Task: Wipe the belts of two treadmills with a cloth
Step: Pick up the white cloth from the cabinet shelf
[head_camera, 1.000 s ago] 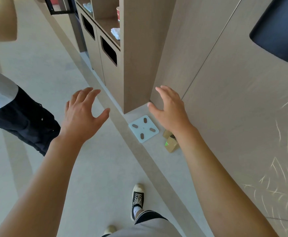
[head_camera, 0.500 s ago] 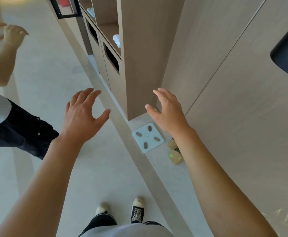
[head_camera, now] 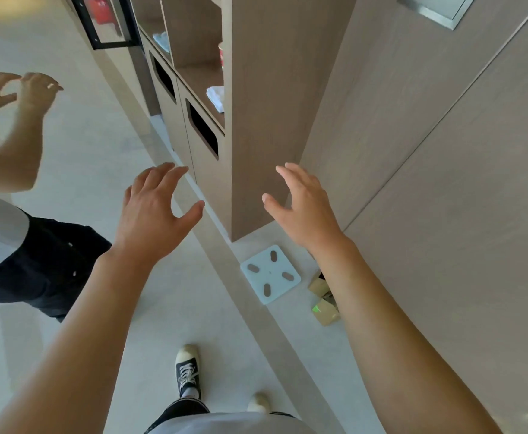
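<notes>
- The left hand [head_camera: 149,220] is held out in front at about waist height, fingers spread and a little bent, with nothing in it.
- The right hand [head_camera: 303,211] is held out the same way, thumb apart from the fingers, also holding nothing; it hangs in the air in front of the edge of the wooden cabinet [head_camera: 265,104] and I cannot tell whether it touches the wood.
- No treadmill or belt is in view, so the wiping itself has not begun; I judge this to be the fetching step, with a cloth not yet in hand.
- A folded white cloth [head_camera: 216,97] lies on an open shelf [head_camera: 200,76] of the cabinet, above the two dark cut-out openings, well ahead of both hands.
- Another pale cloth-like thing [head_camera: 161,39] sits on a farther shelf; it is too small to be sure what it is.
- On the floor [head_camera: 106,158] by the cabinet foot lies a square bathroom scale [head_camera: 270,274], with a small cardboard box [head_camera: 323,303] just beside it, both below the right forearm.
- A second person [head_camera: 21,245] stands to the left, both hands raised and apart from the cabinet.
- The next move likely calls for stepping forward along the cabinet, reaching onto the shelf and closing the fingers round the white cloth, then carrying it to the treadmills, wherever they stand.
</notes>
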{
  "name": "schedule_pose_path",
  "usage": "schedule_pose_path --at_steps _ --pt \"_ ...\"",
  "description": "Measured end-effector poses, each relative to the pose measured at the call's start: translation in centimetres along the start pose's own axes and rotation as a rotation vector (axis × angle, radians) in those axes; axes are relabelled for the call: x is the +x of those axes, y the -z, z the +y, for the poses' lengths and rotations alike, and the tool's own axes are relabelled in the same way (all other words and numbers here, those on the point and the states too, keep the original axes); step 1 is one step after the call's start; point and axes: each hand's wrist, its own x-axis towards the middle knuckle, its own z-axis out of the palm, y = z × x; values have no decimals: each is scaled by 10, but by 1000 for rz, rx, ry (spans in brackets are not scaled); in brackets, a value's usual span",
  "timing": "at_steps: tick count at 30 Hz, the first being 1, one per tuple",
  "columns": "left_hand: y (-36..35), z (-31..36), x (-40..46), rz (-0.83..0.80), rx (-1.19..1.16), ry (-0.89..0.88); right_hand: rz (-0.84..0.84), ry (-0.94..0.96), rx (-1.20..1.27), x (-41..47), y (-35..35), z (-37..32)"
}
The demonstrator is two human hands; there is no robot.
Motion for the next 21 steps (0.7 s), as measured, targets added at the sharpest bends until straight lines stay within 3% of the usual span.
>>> schedule_pose_path --at_steps 21 --pt "34 -146 130 -69 -22 -84 -10 -45 -28 128 -94 -102"
